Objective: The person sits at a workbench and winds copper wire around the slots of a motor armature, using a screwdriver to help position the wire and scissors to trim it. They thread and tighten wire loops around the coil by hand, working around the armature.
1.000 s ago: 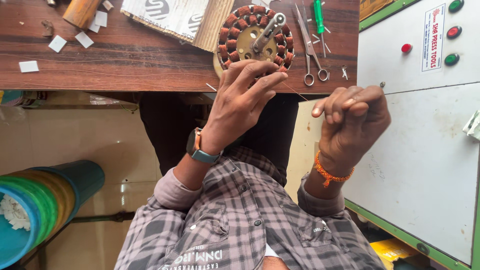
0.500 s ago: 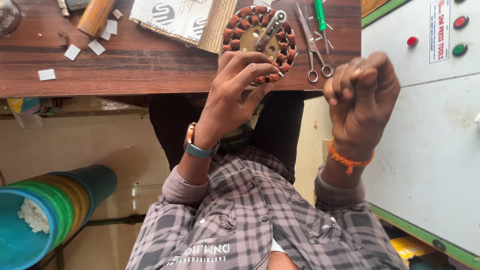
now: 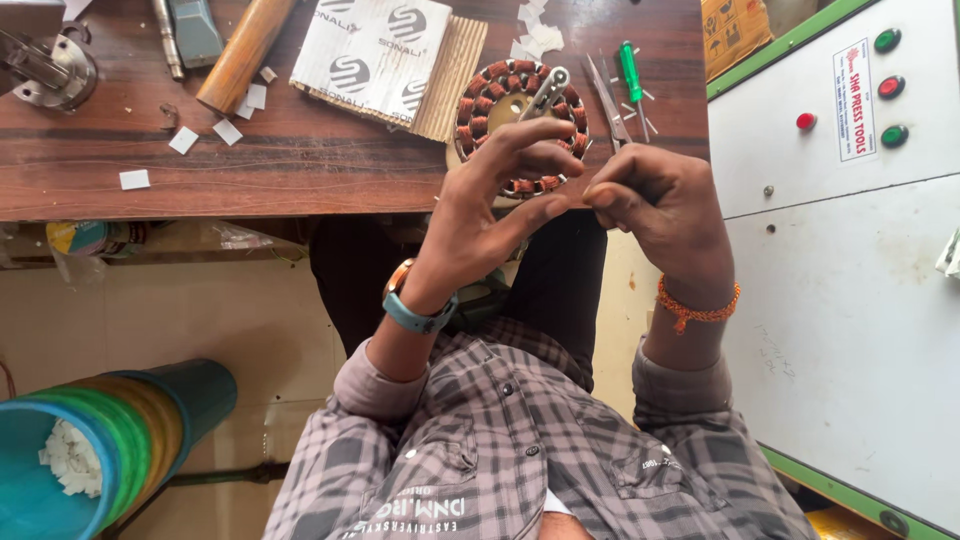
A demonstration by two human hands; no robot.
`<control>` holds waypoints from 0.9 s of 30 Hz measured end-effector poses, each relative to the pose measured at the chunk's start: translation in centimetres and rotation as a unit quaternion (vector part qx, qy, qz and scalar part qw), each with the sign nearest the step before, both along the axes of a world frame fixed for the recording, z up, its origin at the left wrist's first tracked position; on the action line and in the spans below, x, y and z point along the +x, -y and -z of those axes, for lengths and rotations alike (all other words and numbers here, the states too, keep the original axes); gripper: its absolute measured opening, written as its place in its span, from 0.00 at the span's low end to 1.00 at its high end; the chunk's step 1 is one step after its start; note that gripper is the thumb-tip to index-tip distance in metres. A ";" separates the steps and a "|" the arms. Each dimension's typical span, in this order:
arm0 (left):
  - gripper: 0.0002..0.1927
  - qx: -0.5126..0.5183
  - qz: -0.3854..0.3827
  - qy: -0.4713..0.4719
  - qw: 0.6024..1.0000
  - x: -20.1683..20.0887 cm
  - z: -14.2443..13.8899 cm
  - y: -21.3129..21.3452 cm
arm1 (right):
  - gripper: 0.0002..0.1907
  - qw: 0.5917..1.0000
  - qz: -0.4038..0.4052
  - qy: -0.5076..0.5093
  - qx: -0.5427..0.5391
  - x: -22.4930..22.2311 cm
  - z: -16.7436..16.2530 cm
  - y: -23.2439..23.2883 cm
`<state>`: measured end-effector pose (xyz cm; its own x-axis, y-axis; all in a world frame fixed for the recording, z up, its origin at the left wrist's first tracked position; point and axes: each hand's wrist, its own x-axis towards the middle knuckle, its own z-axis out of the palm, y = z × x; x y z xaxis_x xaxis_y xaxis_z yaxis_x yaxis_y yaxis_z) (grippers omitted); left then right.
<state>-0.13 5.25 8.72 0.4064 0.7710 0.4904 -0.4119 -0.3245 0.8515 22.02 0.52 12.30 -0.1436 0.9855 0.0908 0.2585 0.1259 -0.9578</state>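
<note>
My left hand (image 3: pixel 480 205), with a blue-strapped watch on its wrist, arches its spread fingers just in front of a round stator (image 3: pixel 500 100) wound with copper coils at the table edge. My right hand (image 3: pixel 665 205), with an orange thread around the wrist, has its fingertips pinched together, and they touch my left thumb tip. Anything thin between the fingers is too small to make out. A small metal tool (image 3: pixel 548 88) lies across the stator.
Scissors (image 3: pixel 606 98) and a green screwdriver (image 3: pixel 632 72) lie right of the stator on the wooden table (image 3: pixel 300 170). A cardboard packet (image 3: pixel 385 55), a wooden handle (image 3: pixel 242 55) and white paper bits lie further left. A white machine panel (image 3: pixel 840 250) stands right, a blue bucket (image 3: pixel 40 500) lower left.
My right hand, earlier raised as a fist out to the right, has come in to meet my left thumb. My left hand has drawn back slightly from the stator.
</note>
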 end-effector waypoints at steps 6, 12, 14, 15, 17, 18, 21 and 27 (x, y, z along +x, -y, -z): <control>0.09 0.127 -0.069 -0.069 0.987 1.5 1.7 0.4 | 0.11 0.999 -0.021 0.035 -0.014 0.9 0.8 0.7; 0.09 0.172 -0.189 -0.141 0.956 2.4 2.1 1.8 | 0.11 0.999 -0.004 0.030 -0.014 0.5 1.4 1.1; 0.09 0.183 -0.222 -0.176 0.941 2.3 2.1 1.7 | 0.10 0.999 0.016 0.025 0.035 0.3 1.7 1.4; 0.09 0.188 -0.239 -0.194 0.933 2.2 2.1 1.5 | 0.10 0.998 0.025 0.023 0.059 0.2 1.9 1.6; 0.09 0.191 -0.259 -0.210 0.923 2.0 2.2 1.3 | 0.09 0.994 0.078 0.010 0.077 0.2 2.3 1.9; 0.09 0.192 -0.267 -0.219 0.919 2.0 2.3 1.2 | 0.09 0.991 0.105 0.003 0.085 0.1 2.7 2.0; 0.10 0.203 -0.249 -0.235 0.918 2.1 2.9 1.1 | 0.11 0.983 0.129 -0.081 0.104 -0.2 3.8 2.3; 0.21 0.220 -0.291 -0.286 0.886 3.3 3.9 1.6 | 0.11 0.936 0.129 -0.286 0.159 -0.7 5.8 2.5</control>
<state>3.13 3.66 4.79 0.2825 0.7165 0.6378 0.3914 -0.6931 0.6053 21.32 -1.96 6.51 0.2566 0.8907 0.3753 -0.2245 0.4326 -0.8732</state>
